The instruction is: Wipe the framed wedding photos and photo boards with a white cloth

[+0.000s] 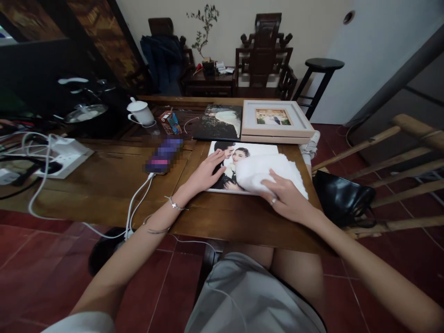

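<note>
A photo album or photo panel [227, 178] with a picture of a couple on its face lies flat on the wooden table [222, 217]. My left hand [206, 173] rests on its left part, fingers stretched out flat and holding nothing. In my right hand [286, 196] is a folded white cloth [274, 173], pressed onto the right part of the picture and hiding it. The thumb lies over the cloth; the other fingers are partly hidden by it.
Behind lie a dark photo panel [218, 122] and light wooden picture frames [277, 134], stacked. To the left are a phone [163, 157] with cables, a small box [169, 121], a lidded white cup [140, 113] and a power strip [67, 159]. A black bag [342, 194] sits right of the table.
</note>
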Action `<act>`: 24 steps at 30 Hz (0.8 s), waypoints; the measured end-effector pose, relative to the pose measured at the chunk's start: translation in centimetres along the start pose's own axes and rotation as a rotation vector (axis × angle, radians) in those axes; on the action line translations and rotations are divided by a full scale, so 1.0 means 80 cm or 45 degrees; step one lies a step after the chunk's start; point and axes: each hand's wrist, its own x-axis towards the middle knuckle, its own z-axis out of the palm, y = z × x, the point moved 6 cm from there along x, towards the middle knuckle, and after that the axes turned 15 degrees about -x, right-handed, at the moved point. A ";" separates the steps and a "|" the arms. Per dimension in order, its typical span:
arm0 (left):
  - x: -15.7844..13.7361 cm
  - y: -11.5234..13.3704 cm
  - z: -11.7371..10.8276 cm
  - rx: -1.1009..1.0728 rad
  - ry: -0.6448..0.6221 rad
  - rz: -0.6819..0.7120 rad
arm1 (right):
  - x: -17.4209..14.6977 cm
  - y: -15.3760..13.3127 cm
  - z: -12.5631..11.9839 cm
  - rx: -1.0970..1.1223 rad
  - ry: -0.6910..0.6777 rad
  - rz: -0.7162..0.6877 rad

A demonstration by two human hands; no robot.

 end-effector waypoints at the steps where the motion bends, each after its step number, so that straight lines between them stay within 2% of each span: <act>1: 0.000 0.000 0.000 0.000 0.006 -0.004 | -0.010 -0.010 -0.003 0.030 -0.022 0.008; 5: 0.000 -0.001 0.000 0.001 0.003 -0.006 | -0.035 -0.037 -0.010 0.117 -0.124 0.038; 8: 0.000 -0.001 0.001 0.004 -0.004 -0.005 | -0.033 -0.037 -0.013 0.147 -0.170 0.054; 14: 0.000 0.001 0.000 0.016 -0.004 -0.001 | 0.013 0.003 -0.015 0.178 -0.136 0.107; 20: 0.000 0.002 0.000 0.018 -0.021 0.000 | 0.069 0.067 -0.013 0.230 -0.041 0.265; 24: 0.000 0.001 -0.001 0.018 -0.021 -0.002 | 0.096 0.101 -0.005 0.177 0.018 0.295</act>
